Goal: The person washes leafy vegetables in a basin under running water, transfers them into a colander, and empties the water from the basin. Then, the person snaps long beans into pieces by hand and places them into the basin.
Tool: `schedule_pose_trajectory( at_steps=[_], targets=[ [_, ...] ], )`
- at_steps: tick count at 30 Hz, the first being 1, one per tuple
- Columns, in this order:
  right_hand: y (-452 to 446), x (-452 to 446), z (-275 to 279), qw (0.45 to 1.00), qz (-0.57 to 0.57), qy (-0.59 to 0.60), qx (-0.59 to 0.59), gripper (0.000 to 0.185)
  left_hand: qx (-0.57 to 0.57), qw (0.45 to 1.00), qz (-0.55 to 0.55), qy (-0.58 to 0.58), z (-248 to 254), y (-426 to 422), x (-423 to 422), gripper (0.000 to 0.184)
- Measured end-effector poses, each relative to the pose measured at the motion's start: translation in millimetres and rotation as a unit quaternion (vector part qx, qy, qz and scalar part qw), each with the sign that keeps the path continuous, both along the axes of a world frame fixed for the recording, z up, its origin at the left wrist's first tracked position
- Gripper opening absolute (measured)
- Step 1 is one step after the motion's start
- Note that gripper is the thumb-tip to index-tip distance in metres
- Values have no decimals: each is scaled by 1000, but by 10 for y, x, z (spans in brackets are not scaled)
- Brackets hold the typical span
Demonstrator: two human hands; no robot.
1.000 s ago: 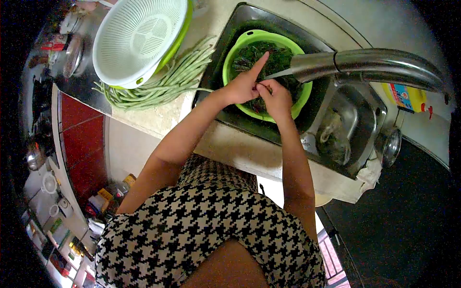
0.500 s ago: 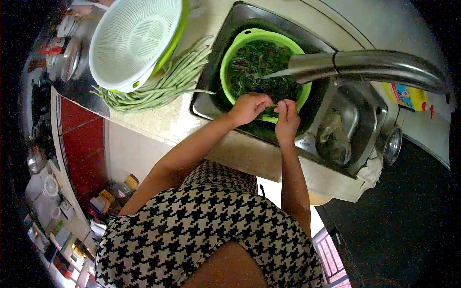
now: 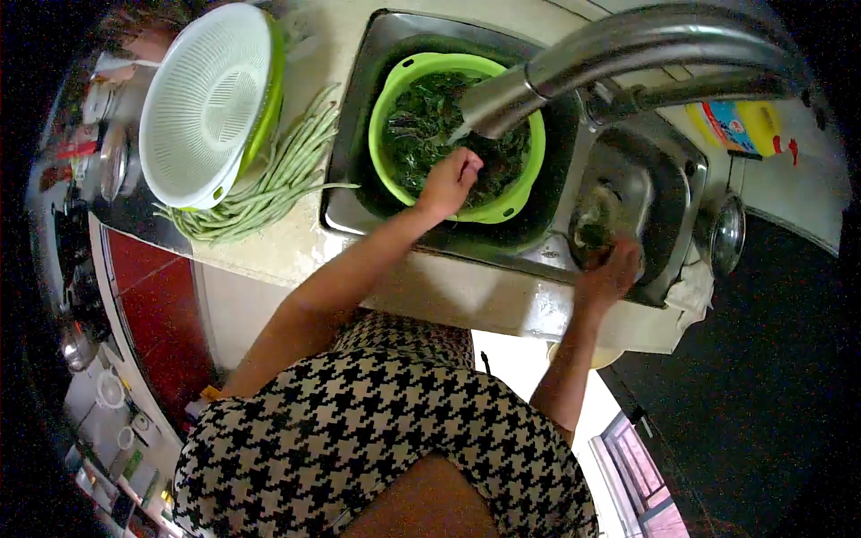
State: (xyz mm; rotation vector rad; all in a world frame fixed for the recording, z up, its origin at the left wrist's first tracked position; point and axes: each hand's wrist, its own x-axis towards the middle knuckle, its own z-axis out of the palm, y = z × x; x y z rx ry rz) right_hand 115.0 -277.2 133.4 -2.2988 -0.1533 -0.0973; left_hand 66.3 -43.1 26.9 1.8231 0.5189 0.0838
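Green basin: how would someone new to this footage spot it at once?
Find the double sink below the curved faucet. The basin sits in its larger compartment, under the left hand. Unlike the green bowl beneath the white colander, it holds dark leafy greens.

Curled left hand (image 3: 450, 184) hung over leafy greens (image 3: 417, 134) at the near rim of a green basin (image 3: 493, 212) in the large sink (image 3: 345, 193); blurred right hand (image 3: 610, 280) over the near edge of the small sink (image 3: 665, 193); beans (image 3: 273, 193) lay near the counter's front edge (image 3: 282, 269)

Your right hand (image 3: 610, 273) blurs at the small basin (image 3: 659, 184), its grip unreadable; the tap (image 3: 619, 45) hides part of the greens (image 3: 421, 117).
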Motion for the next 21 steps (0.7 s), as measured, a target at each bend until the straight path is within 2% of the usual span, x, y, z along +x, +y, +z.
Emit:
schedule_pose_trajectory(
  at_steps=[1,2,3,5,7,8,9,11,13,15,18,20,21],
  targets=[
    [-219,86,20,974,20,-149,-168,15,112,993,-44,-4,25,36,23,18],
    [-379,159,12,998,-2,-42,-52,16,246,965,-92,-21,8,45,27,24],
    [-530,238,-5,996,-23,63,66,16,374,916,-137,-40,-21,47,37,30],
    [-886,401,-299,992,80,54,-76,18,508,832,-225,6,-108,68,68,42],
    [-1012,485,-443,965,180,21,-189,21,527,778,-314,136,-311,202,132,54],
    [-1036,501,-463,946,227,-7,-230,22,566,770,-276,104,-607,265,139,59],
    [-1052,508,-473,922,274,-33,-271,24,551,777,-277,128,-747,366,194,58],
    [-799,466,-194,929,80,105,-345,23,476,833,-238,151,-895,585,344,58],
    [-648,406,-13,935,-9,111,-337,22,367,905,-165,140,-906,811,431,58],
    [-601,351,44,967,10,-17,-252,19,250,957,-85,115,-839,1000,456,59],
    [-201,255,-86,923,193,-137,-302,17,91,991,-4,101,-733,1138,419,61],
    [431,238,-66,932,305,98,-170,22,39,994,16,98,-729,1161,381,63],
    [642,230,-283,921,342,109,-154,19,33,995,15,95,-759,1152,357,64]
  ],
)
